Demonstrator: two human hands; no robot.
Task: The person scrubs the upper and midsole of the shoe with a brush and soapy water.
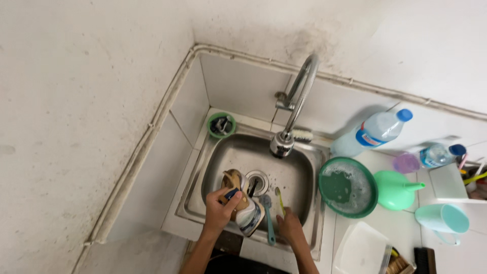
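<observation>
L hand (pixel 219 210) has its fingers clamped on a tan-and-white shoe (pixel 242 202), held over the steel sink (pixel 299 177) nr the drain. R hand (pixel 289 226) grips a yellow-green brush (pixel 279 199), fingers closed round its handle; a teal brush (pixel 268 218) lies in the sink btw the hands, green soapy bowl (pixel 348 186) on the counter (pixel 401 228) beside.

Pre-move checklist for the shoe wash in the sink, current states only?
1. Left hand grips the shoe: ok.
2. Shoe held over the sink basin, near the drain: ok.
3. Right hand grips the yellow-green brush: cannot tell, fingers hidden.
4. Blue-handled brush lies within reach beside the shoe: ok.
5. Water running from the faucet: cannot tell.
6. Green basin holds soapy water: ok.
</observation>
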